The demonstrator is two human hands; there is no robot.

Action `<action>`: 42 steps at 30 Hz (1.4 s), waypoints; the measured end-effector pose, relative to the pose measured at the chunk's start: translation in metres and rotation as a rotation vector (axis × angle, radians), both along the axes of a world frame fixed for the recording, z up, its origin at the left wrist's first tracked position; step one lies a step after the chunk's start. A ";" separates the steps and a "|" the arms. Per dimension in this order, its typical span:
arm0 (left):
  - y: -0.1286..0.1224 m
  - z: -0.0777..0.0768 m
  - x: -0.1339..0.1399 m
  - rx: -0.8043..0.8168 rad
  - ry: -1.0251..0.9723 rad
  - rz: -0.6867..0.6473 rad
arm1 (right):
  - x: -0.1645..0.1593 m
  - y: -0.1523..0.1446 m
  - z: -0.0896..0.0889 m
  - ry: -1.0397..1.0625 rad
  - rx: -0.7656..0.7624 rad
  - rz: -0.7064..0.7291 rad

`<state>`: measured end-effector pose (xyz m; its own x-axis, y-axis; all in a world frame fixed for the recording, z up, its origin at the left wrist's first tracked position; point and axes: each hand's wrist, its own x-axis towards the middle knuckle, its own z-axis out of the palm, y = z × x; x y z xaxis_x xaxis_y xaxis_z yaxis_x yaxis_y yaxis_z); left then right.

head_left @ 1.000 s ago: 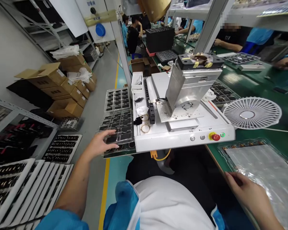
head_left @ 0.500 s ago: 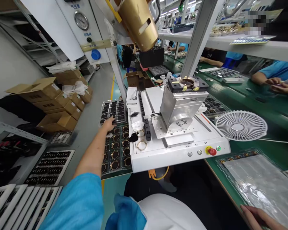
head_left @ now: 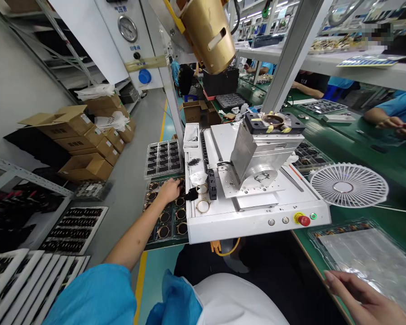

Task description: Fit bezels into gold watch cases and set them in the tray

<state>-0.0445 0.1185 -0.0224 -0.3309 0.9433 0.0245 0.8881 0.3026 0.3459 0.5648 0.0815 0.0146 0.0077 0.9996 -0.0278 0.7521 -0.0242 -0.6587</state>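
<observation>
My left hand (head_left: pixel 171 189) reaches over a clear tray of round gold-rimmed watch cases (head_left: pixel 163 231) to the left of the white machine. Its fingers are curled down at the tray's upper right part; what they grip, if anything, is hidden. Just behind lies a second clear tray with dark square pieces (head_left: pixel 163 158). My right hand (head_left: pixel 365 295) hovers at the lower right with loosely bent fingers and nothing visible in them. It is beside a plastic-covered tray (head_left: pixel 355 253) on the green table.
A metal fixture (head_left: pixel 257 153) stands on the white machine (head_left: pixel 257 225), under a gold cylinder (head_left: pixel 211 38). Loose gold rings (head_left: pixel 203 206) and a small white box (head_left: pixel 191 135) lie on its left side. A white fan (head_left: pixel 348 185) is at right. Co-workers sit across the table.
My left hand has moved from the dark-piece tray back and right to the watch case tray. My right hand has come further into view. The whole view has shifted slightly.
</observation>
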 end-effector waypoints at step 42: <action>0.090 0.319 0.167 0.689 0.322 -0.959 | -0.155 0.167 0.232 0.510 0.648 0.652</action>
